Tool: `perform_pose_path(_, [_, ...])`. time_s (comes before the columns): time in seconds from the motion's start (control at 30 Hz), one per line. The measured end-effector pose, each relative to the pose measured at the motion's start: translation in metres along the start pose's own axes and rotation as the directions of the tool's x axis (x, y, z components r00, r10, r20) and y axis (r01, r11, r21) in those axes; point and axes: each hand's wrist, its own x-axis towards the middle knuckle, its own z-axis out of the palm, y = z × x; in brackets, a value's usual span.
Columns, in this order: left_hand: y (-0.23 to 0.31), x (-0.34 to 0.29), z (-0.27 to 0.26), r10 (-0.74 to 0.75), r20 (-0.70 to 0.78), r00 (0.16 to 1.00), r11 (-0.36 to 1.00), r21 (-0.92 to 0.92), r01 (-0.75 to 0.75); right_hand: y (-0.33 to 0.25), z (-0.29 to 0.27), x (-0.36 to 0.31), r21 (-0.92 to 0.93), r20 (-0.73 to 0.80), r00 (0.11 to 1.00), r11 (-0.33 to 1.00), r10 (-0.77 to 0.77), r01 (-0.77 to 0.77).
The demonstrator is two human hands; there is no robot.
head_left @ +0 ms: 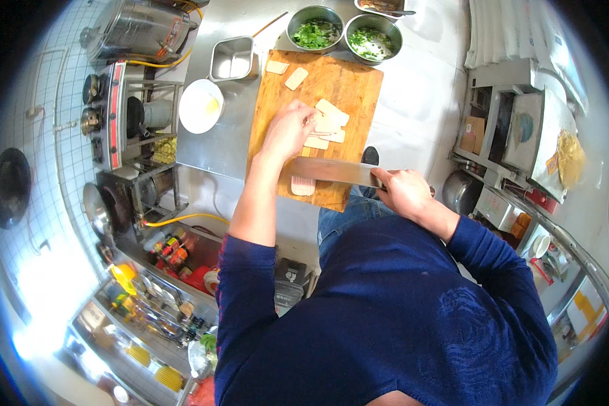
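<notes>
Seemingly tiled wall (40, 177), wooden board (350, 84)

From here, the flat oblong slices (296, 78) look pale tan, the broad metal knife (335, 172) silvery, the rectangular wooden board (352, 84) honey-brown and grain-streaked, the chopped leaves (315, 34) bright green, the knit top (386, 284) navy with tonal swirls.

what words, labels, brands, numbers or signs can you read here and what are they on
None can be read clearly enough to quote.
Steel pot, upper left: orange-red label, too small to read.
Black container by the person's side: pale marking, too small to make out.
Cleaver: no lettering to be seen.
Dark blue top: swirling pattern, no legible letters.
</notes>
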Motion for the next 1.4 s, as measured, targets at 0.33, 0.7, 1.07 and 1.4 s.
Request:
perform_pose_path(0.33, [-0.013,-0.120,0.068,-0.260,-0.703,0.661,0.963,-0.240,0.124,0.006,0.008,0.008,0.257,0.231,0.972,0.960,0.048,-0.109])
perform_pose_path(0.7, [-0.004,-0.163,0.148,-0.081,-0.678,0.731,0.980,0.081,0.183,-0.043,-0.006,0.027,0.082,0.131,0.991,0.997,-0.011,0.000])
perform_pose_path(1.07, [-0.012,-0.161,0.138,-0.100,-0.578,0.810,0.991,0.013,0.132,-0.043,0.001,0.016,0.230,0.111,0.988,0.964,0.107,-0.130])
perform_pose_path(1.4, [-0.013,-0.163,0.118,-0.304,-0.639,0.707,0.952,-0.235,0.197,-0.030,-0.010,0.008,0.302,0.159,0.969,0.925,0.189,-0.230])
